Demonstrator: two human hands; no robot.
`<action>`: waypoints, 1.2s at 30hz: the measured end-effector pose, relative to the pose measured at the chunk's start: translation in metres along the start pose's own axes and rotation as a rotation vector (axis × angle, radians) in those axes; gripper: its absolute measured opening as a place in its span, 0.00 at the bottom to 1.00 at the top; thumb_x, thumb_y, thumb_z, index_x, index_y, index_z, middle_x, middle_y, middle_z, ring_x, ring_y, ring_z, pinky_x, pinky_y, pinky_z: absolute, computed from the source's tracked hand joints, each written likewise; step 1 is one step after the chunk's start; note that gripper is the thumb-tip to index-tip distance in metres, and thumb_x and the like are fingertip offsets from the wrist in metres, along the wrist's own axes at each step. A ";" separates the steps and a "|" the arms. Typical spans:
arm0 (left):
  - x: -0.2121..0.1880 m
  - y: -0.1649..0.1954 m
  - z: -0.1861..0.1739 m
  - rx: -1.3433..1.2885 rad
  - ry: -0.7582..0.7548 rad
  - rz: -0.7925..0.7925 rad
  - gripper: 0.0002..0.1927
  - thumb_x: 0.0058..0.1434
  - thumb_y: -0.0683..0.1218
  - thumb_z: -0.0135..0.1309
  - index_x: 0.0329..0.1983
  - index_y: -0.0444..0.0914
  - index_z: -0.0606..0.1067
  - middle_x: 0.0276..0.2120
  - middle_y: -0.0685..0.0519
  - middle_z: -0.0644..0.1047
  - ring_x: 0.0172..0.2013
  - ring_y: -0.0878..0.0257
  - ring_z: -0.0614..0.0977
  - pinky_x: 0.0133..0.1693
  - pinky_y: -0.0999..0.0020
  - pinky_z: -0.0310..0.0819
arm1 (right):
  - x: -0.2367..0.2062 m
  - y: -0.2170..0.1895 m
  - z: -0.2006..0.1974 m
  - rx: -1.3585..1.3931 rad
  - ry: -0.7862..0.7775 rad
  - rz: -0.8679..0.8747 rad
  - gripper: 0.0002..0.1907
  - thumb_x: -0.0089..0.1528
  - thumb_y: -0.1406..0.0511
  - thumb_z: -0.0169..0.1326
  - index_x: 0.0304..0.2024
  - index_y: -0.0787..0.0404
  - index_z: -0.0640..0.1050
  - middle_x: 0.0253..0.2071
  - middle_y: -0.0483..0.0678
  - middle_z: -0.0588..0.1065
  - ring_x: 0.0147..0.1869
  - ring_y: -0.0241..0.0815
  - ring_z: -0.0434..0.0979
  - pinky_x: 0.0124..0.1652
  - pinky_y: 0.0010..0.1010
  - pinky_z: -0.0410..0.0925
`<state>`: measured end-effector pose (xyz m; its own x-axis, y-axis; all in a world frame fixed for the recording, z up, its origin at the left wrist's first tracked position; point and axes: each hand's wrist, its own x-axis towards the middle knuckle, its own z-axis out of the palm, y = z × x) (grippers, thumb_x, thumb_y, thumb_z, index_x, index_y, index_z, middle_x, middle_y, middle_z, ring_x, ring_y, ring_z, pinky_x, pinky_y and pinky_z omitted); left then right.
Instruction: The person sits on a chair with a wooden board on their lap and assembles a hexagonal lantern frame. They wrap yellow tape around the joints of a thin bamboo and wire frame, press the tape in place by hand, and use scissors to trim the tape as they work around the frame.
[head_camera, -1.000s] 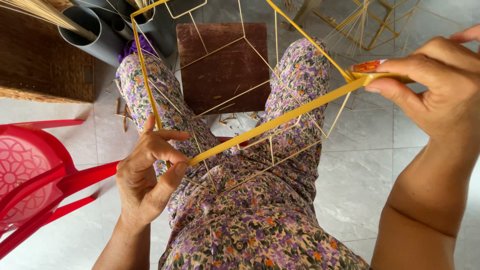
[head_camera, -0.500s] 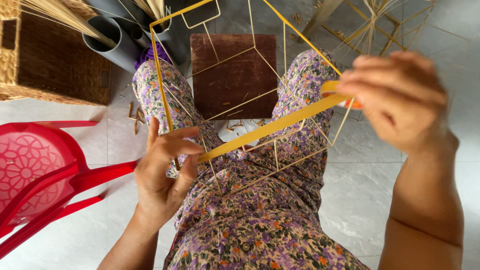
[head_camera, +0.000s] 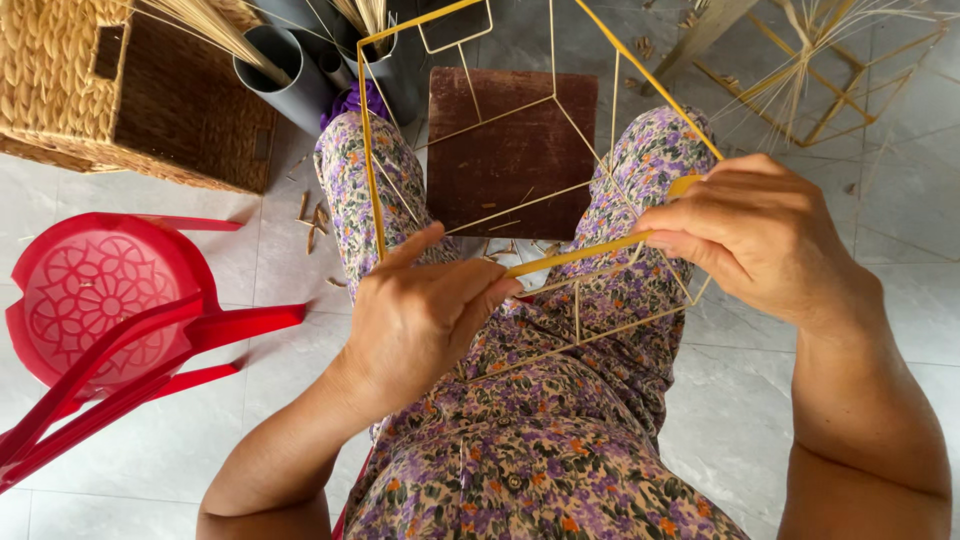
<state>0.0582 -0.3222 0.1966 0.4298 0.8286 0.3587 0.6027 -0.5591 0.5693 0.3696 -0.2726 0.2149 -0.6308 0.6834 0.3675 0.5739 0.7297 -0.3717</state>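
Hands work at opposite ends of one flat yellow strip (head_camera: 580, 255), which I read as a strip of cane or similar fibre. My left hand (head_camera: 425, 315) is closed on the near end, thumb and forefinger pinching it, the other fingers curled under. My right hand (head_camera: 750, 240) is closed over the far end, fingers folded around it at a corner of the wire frame (head_camera: 470, 120). I judge this two-point grip keeps the strip taut and flat between the hands so it lies along the frame's members.

The frame, an open box of thin yellow rods, rests across my lap on the floral dress (head_camera: 520, 460), extending forward past both hands; the knees brace it from below, which frees both hands for the strip.

Beyond the left hand stand grey tubes (head_camera: 280, 75) holding dry straw, beside a woven basket (head_camera: 110, 95). A red plastic chair (head_camera: 100, 310) sits outboard of the left hand. A dark brown board (head_camera: 500, 150) lies on the floor between the knees.
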 end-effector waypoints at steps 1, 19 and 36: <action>0.003 0.000 -0.001 0.028 -0.091 -0.082 0.09 0.67 0.51 0.60 0.39 0.41 0.81 0.29 0.54 0.82 0.32 0.57 0.83 0.58 0.55 0.71 | -0.001 0.000 0.001 -0.012 0.005 -0.002 0.07 0.60 0.64 0.66 0.39 0.57 0.83 0.32 0.44 0.79 0.39 0.40 0.80 0.48 0.37 0.69; 0.090 0.044 0.066 0.107 -0.097 0.317 0.14 0.63 0.41 0.56 0.50 0.30 0.73 0.34 0.46 0.77 0.35 0.52 0.85 0.34 0.62 0.81 | -0.062 0.014 -0.007 0.498 0.498 0.346 0.31 0.72 0.52 0.56 0.66 0.69 0.71 0.62 0.52 0.74 0.67 0.41 0.74 0.70 0.31 0.66; 0.122 0.057 0.069 -0.459 -0.116 0.042 0.13 0.68 0.49 0.49 0.40 0.37 0.81 0.31 0.45 0.84 0.35 0.49 0.87 0.38 0.55 0.80 | -0.075 -0.003 0.105 0.476 0.950 0.398 0.10 0.75 0.64 0.55 0.50 0.66 0.73 0.46 0.46 0.75 0.49 0.32 0.75 0.52 0.25 0.71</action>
<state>0.1916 -0.2554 0.2214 0.5352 0.7824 0.3185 0.2352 -0.5002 0.8333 0.3598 -0.3282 0.0987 0.3205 0.7538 0.5737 0.2607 0.5120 -0.8185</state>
